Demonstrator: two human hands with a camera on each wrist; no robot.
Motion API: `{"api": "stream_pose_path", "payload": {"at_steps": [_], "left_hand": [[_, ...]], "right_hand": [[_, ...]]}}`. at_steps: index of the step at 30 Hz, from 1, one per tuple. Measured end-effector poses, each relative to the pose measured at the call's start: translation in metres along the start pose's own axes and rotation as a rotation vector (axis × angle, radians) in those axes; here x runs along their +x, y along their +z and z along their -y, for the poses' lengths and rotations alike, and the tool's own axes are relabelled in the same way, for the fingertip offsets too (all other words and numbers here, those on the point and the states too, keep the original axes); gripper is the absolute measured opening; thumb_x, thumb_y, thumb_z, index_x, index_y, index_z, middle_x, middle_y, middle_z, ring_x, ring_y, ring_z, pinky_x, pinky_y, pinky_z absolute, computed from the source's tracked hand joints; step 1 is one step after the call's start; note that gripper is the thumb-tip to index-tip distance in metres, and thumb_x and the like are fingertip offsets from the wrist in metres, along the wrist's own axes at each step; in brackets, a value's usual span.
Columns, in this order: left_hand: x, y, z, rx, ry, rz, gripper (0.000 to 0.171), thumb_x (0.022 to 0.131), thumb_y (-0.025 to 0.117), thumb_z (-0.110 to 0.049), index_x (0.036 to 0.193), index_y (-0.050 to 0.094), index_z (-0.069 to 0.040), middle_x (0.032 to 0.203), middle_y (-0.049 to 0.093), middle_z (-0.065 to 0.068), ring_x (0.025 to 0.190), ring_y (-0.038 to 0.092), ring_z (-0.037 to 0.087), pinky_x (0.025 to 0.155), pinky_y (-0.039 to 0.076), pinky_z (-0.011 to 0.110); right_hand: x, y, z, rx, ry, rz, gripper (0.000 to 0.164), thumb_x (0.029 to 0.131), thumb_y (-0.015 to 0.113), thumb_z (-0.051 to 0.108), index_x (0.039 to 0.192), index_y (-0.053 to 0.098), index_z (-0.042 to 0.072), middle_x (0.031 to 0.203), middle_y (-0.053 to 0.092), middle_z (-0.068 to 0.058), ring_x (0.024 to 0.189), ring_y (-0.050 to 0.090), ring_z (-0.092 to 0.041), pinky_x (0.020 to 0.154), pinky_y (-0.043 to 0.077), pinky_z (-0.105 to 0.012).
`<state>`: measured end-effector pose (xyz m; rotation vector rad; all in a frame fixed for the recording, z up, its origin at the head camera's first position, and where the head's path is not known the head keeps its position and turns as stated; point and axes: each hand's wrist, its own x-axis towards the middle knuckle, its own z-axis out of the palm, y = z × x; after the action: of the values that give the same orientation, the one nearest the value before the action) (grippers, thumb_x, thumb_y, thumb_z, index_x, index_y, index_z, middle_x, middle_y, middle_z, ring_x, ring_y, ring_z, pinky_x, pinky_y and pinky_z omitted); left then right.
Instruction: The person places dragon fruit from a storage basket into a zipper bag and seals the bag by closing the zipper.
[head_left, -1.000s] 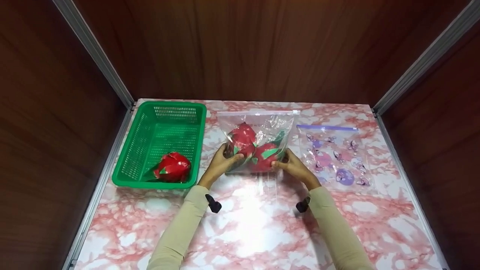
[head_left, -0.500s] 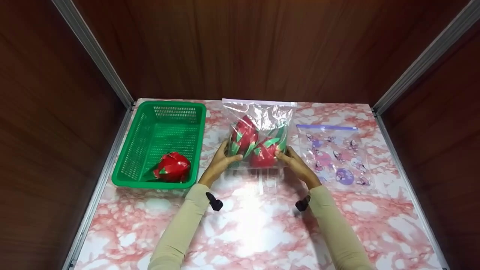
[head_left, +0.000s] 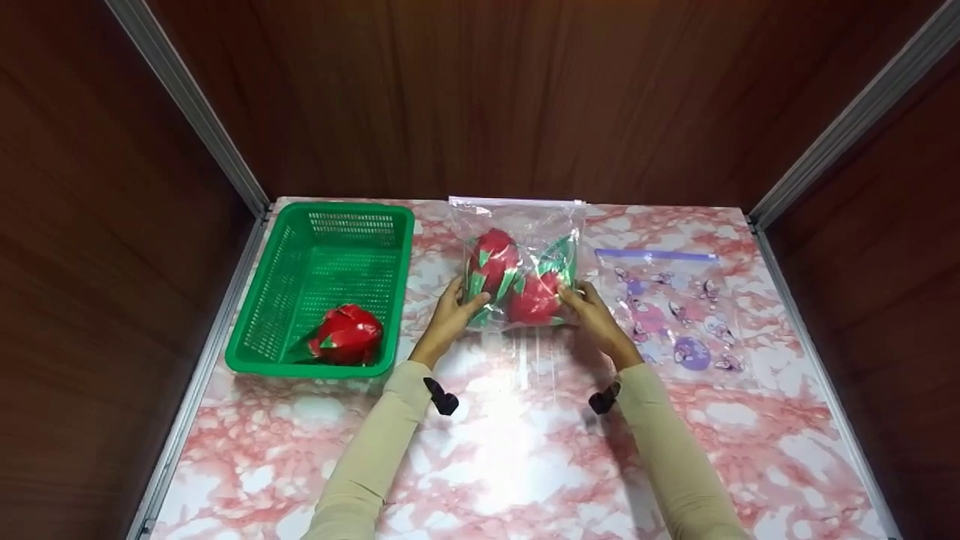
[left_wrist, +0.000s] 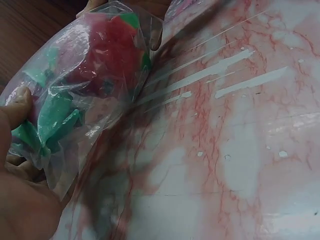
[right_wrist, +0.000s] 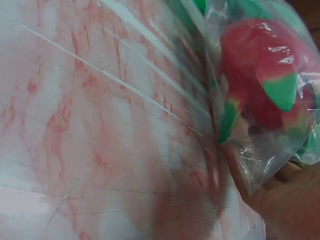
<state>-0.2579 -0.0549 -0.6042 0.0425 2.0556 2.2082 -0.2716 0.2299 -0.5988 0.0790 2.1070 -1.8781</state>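
A clear zip bag (head_left: 517,214) with a pale slider strip along its top holds two red dragon fruits with green tips, one dragon fruit (head_left: 495,255) at left and another dragon fruit (head_left: 535,301) at right. My left hand (head_left: 450,318) grips the bag's lower left corner, thumb in front and fingers behind. The right hand (head_left: 598,322) holds the lower right side the same way, its thumb over the right fruit. In the left wrist view the bag's film (left_wrist: 95,112) hangs close over the table. The right wrist view shows red fruit (right_wrist: 255,55) through wrinkled plastic above the right hand's fingers.
A green basket (head_left: 403,300) stands at left with one dragon fruit (head_left: 349,334) in its near end. At right, a flat printed zip bag (head_left: 660,257) with a purple strip lies on the pink marbled table (head_left: 480,480). Wood-grain panels (head_left: 495,97) enclose the back and sides.
Both hands have raised the filled bag slightly and shifted it away from me; its top strip now sits near the table's back edge. The two hands stand a little closer together, and the fruits have settled.
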Motion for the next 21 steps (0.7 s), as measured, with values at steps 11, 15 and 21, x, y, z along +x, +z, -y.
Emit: {"api": "stream_pose_path", "payload": {"at_steps": [11,15,21], "left_hand": [[0.015,0.000,0.000,0.074,0.000,-0.013,0.066,0.108,0.065,-0.027,0.164,0.039,-0.004,0.156,0.056,0.024,0.141,0.059,0.036,0.118,0.048,0.050],[0.020,0.001,-0.003,0.071,0.009,-0.013,0.065,0.109,0.063,-0.027,0.165,0.037,-0.004,0.159,0.053,0.023,0.144,0.056,0.036,0.120,0.047,0.049],[0.029,0.002,-0.007,0.019,-0.025,-0.025,0.062,0.109,0.062,-0.026,0.164,0.039,-0.006,0.162,0.051,0.019,0.149,0.052,0.034,0.123,0.043,0.047]], "right_hand": [[0.012,-0.001,0.001,-0.029,-0.012,-0.017,0.061,0.112,0.049,0.045,0.150,0.035,0.000,0.154,0.049,-0.032,0.141,0.054,-0.044,0.127,0.034,-0.054],[0.017,0.000,0.006,-0.036,-0.030,-0.026,0.060,0.112,0.049,0.045,0.149,0.039,0.000,0.159,0.046,-0.030,0.149,0.045,-0.042,0.130,0.026,-0.055],[0.019,0.001,0.023,-0.020,0.026,-0.016,0.062,0.113,0.049,0.040,0.153,0.034,-0.004,0.162,0.042,-0.031,0.150,0.044,-0.045,0.130,0.028,-0.057]]}}
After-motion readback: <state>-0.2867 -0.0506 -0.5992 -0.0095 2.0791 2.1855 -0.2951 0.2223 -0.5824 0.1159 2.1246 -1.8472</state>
